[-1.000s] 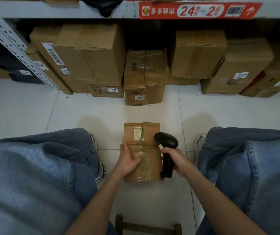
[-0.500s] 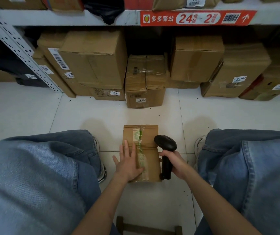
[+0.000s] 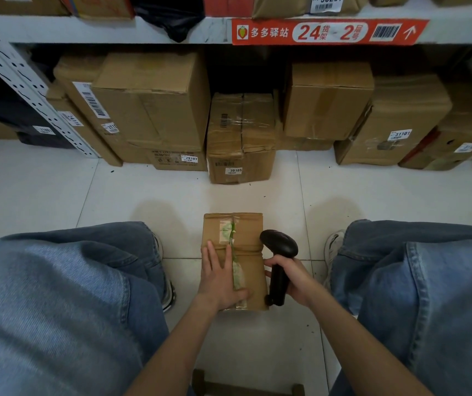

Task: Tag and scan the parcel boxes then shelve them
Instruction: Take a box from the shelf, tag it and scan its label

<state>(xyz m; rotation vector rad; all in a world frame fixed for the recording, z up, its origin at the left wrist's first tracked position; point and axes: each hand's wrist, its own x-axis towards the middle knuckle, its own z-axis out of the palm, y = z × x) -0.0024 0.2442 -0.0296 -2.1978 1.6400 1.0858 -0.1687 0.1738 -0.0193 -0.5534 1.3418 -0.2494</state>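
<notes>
Your left hand (image 3: 219, 277) lies flat, fingers straight, on the taped parcel box (image 3: 245, 238); your right hand (image 3: 293, 281) grips the scanner (image 3: 279, 252) just right of it.

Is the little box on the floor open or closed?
Closed. The little box has flat flaps with tape along the seam; the left hand rests on top.

Head camera, apparently seated low, faces down toward floor (image 3: 57, 195) and shelf (image 3: 86, 30).
</notes>
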